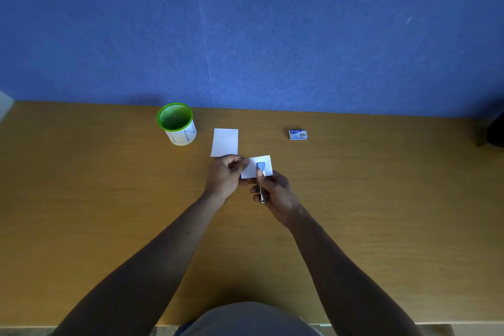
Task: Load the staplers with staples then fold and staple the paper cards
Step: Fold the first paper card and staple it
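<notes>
A small white folded card (263, 163) sits at the middle of the worktop (109, 213), its left edge pinched. A stapler (261, 174) with a blue tip and metal body lies across it. A flat white card (224, 142) lies just beyond, to the left. A small blue staple box (297, 134) rests farther right.

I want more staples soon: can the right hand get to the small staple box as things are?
Probably not yet: the way to the staple box looks free, but the right hand grips the stapler.
</notes>
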Motion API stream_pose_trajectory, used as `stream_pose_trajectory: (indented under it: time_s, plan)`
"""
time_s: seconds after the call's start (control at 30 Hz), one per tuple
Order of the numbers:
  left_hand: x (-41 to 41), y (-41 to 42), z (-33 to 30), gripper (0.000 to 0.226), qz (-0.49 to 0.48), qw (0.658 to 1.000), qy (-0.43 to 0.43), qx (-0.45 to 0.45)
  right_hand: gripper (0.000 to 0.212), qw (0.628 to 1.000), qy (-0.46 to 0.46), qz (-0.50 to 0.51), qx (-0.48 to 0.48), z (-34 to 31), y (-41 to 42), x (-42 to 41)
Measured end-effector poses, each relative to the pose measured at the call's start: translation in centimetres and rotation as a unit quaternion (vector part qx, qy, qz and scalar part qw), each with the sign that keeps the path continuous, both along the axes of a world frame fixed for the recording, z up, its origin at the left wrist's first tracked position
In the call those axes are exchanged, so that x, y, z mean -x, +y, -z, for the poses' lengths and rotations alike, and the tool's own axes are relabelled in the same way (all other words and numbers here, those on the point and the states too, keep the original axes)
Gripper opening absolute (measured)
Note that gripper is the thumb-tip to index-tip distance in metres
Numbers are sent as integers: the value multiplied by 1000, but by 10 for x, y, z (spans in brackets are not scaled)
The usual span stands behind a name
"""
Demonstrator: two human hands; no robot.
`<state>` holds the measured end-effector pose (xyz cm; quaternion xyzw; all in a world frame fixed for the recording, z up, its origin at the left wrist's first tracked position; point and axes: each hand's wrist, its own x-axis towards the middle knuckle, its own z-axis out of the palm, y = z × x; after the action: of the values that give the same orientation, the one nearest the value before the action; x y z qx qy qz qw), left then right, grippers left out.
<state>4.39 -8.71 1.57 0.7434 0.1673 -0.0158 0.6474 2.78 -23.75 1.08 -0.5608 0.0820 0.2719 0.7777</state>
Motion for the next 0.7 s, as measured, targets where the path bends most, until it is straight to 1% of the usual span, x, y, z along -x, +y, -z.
stream_pose_trajectory:
  time_s: [0.13,0.27,0.4,0.47,0.6,0.7]
  plan:
    - [0,-2,-1,15,1,1000,4,-2,40,1000,-14,-3,-10,0,1,1]
    - [0,-3,-2,14,7,1000,6,5,39,999,3,37,-7,-3,5,0]
    - [-1,-2,-2,13,15,1000,5,10,24,998,17,61,2,-2,8,-1]
    - [-1,-2,-2,12,18,1000,2,12,21,998,16,66,-1,-2,9,0]
    - [-2,-2,-5,12,20,1000,-3,7,25,995,20,95,10,-1,13,1]
    - [-2,-2,-5,12,19,1000,-4,1,23,994,20,109,21,-2,16,1]
